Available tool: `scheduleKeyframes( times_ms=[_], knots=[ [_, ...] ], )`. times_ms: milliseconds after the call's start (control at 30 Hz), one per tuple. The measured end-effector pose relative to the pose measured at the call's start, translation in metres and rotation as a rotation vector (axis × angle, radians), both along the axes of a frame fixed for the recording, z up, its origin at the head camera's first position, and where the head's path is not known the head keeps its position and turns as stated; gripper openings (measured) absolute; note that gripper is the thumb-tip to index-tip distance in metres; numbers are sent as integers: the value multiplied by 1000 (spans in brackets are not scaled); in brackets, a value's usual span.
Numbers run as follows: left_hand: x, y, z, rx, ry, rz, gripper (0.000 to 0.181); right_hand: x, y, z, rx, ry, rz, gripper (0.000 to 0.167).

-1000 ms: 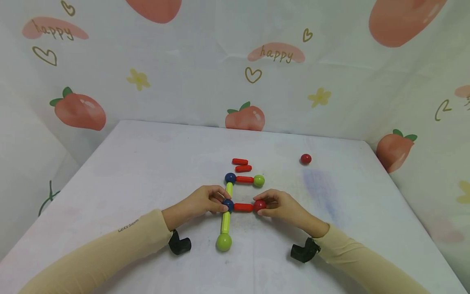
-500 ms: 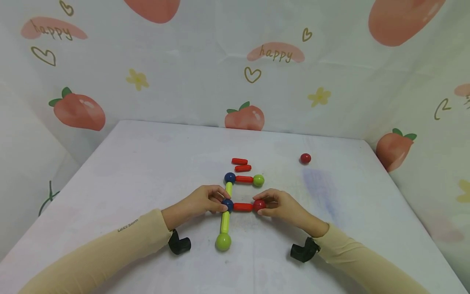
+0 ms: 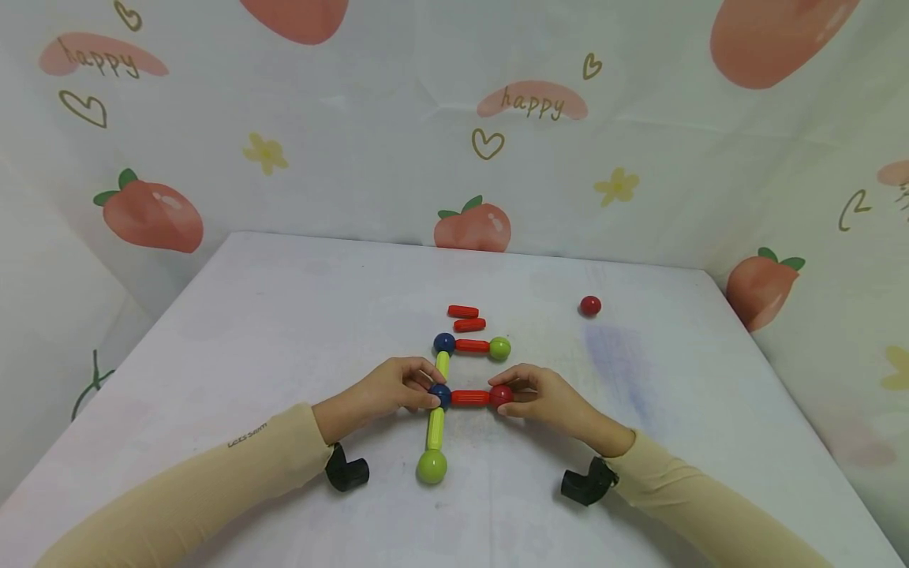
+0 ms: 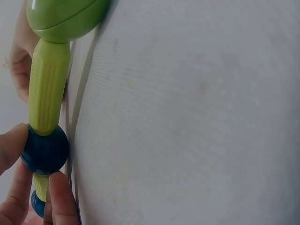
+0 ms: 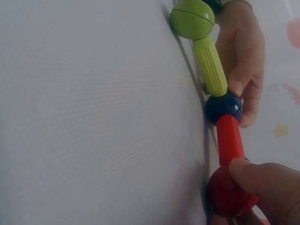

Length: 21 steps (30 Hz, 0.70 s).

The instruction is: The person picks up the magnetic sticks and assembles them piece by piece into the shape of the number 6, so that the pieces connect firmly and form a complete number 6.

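Observation:
My left hand [image 3: 398,388] pinches the middle blue ball [image 4: 46,151] between thumb and fingers. Two yellow-green rods join this ball: the near rod [image 3: 435,430] runs to a green ball [image 3: 432,466], the far one [image 3: 443,364] to another blue ball [image 3: 444,342]. A red rod [image 3: 470,397] links the middle blue ball to a red ball [image 5: 229,191]. That red ball is held by the thumb and fingers of my right hand [image 3: 550,402]. From the far blue ball, a second red rod [image 3: 472,345] reaches a green ball [image 3: 500,349]. The whole frame lies on the table.
Two loose red rods, one nearer [image 3: 469,324] and one farther [image 3: 463,312], lie just beyond the frame. A separate red ball [image 3: 590,306] sits at the back right of the white table [image 3: 319,300]. A patterned cloth [image 3: 369,118] hangs behind.
The red rod between the hands has turned slightly about its length, its grooved side now showing. Both hands keep their hold and place.

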<state>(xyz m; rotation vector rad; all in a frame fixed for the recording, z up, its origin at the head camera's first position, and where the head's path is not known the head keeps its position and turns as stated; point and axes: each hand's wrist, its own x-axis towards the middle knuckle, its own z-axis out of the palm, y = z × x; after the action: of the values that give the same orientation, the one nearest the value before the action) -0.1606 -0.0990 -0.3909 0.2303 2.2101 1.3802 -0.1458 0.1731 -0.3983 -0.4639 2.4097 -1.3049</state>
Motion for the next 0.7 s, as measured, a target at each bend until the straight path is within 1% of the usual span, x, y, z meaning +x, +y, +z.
scheduleKeyframes(
  times_ms=[367, 700],
  knots=[
    [0, 0, 0, -6, -8, 6, 28, -1, 0, -1, -5, -9, 1, 36],
    [-1, 0, -2, -2, -6, 3, 28, 0, -2, 2, 6, -18, -2, 37]
  ],
)
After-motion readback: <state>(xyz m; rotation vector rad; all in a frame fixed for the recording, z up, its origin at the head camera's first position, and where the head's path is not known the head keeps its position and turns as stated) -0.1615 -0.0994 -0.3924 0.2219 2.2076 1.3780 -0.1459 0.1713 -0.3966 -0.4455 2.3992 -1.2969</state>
